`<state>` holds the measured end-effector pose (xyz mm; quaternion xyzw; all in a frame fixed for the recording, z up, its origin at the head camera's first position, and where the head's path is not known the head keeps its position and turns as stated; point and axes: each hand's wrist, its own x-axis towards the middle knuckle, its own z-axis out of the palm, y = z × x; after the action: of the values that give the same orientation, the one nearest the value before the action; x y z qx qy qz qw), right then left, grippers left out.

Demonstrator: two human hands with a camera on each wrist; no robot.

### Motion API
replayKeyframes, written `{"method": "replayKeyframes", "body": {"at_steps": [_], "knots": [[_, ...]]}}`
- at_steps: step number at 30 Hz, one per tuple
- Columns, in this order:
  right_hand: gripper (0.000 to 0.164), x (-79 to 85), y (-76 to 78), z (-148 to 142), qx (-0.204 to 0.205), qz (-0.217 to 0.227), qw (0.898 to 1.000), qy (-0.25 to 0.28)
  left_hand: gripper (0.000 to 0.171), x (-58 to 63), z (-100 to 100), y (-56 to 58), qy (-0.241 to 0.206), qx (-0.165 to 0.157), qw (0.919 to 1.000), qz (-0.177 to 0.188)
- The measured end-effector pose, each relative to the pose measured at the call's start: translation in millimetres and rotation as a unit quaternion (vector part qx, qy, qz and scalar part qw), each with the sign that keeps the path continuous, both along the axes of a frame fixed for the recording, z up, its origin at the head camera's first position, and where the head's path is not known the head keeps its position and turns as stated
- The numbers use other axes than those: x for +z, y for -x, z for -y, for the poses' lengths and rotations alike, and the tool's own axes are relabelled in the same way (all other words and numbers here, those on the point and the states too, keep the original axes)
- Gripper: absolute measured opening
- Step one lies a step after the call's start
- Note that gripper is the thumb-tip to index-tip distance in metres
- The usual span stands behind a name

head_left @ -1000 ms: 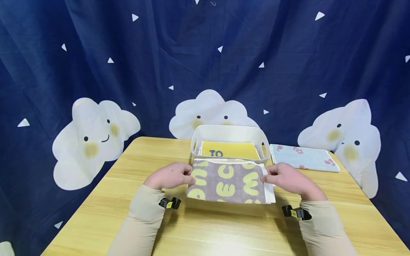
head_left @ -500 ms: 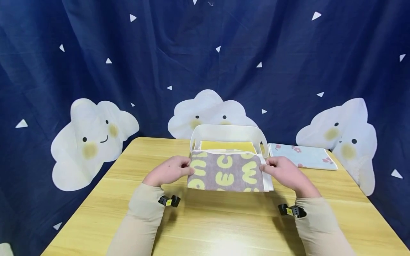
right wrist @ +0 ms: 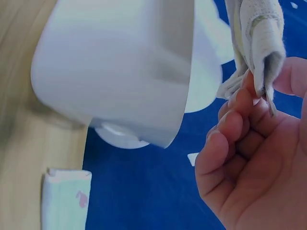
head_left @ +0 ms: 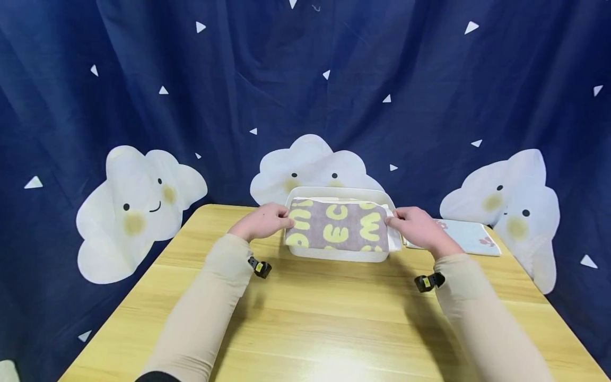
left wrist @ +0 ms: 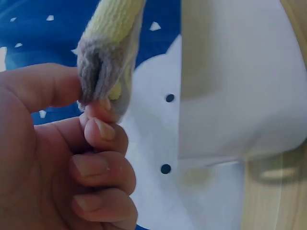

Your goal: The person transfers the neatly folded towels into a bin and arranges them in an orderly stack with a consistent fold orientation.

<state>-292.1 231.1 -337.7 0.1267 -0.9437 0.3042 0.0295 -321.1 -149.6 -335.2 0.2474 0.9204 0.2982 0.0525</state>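
Note:
A folded towel (head_left: 338, 227), purple-grey with yellow letters, is stretched between my two hands over the white bin (head_left: 339, 255). My left hand (head_left: 264, 221) pinches its left edge between thumb and fingers; the left wrist view shows the folded towel end (left wrist: 103, 67) in that pinch. On the other side, my right hand (head_left: 420, 227) pinches the right edge, where white layers stick out. In the right wrist view the pale towel corner (right wrist: 264, 52) sits between thumb and fingertips, above the bin wall (right wrist: 120, 57). The towel hides the inside of the bin in the head view.
A light blue folded towel with pink flowers (head_left: 470, 237) lies right of the bin, partly behind my right hand. The wooden table (head_left: 329, 318) runs back to a dark blue curtain (head_left: 229, 79) printed with white clouds and triangles.
Both hands have carried the lettered towel away from me and raised it from in front of the bin to over it. The yellow towel inside the bin is now covered from view.

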Motion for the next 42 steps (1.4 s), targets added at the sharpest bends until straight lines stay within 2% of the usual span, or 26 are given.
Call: {"method": "replayKeyframes", "body": {"at_steps": [6, 12, 18, 26, 32, 37, 42], "knots": [[0.038, 8.8, 28.0, 2.1, -0.004, 0.004, 0.999, -0.045, 0.033, 2.8, -2.6, 26.0, -0.002, 0.028, 0.9996, 0.004], [0.041, 9.2, 50.7, 7.9, -0.013, 0.013, 0.998, -0.062, 0.031, -1.4, -7.5, 48.2, 0.013, 0.088, 0.9959, 0.020], [0.040, 5.1, 67.7, 12.6, -0.036, 0.025, 0.993, -0.109, 0.035, -8.3, -18.7, 64.1, 0.039, 0.117, 0.9923, -0.006], [0.036, -13.8, 83.0, 16.5, -0.083, 0.031, 0.984, -0.155, 0.032, -20.8, -31.5, 70.4, 0.079, 0.174, 0.9815, 0.000], [0.035, -20.6, 81.7, 22.7, -0.100, 0.024, 0.981, -0.167, 0.031, -27.5, -37.0, 70.1, 0.100, 0.212, 0.9713, -0.039], [0.038, -23.4, 81.1, 21.9, -0.107, 0.039, 0.976, -0.184, 0.028, -32.2, -39.6, 69.8, 0.112, 0.219, 0.9673, -0.061], [0.034, -24.4, 79.6, 20.6, -0.107, 0.036, 0.976, -0.186, 0.017, -39.6, -37.1, 72.8, 0.092, 0.212, 0.9707, -0.066]]}}
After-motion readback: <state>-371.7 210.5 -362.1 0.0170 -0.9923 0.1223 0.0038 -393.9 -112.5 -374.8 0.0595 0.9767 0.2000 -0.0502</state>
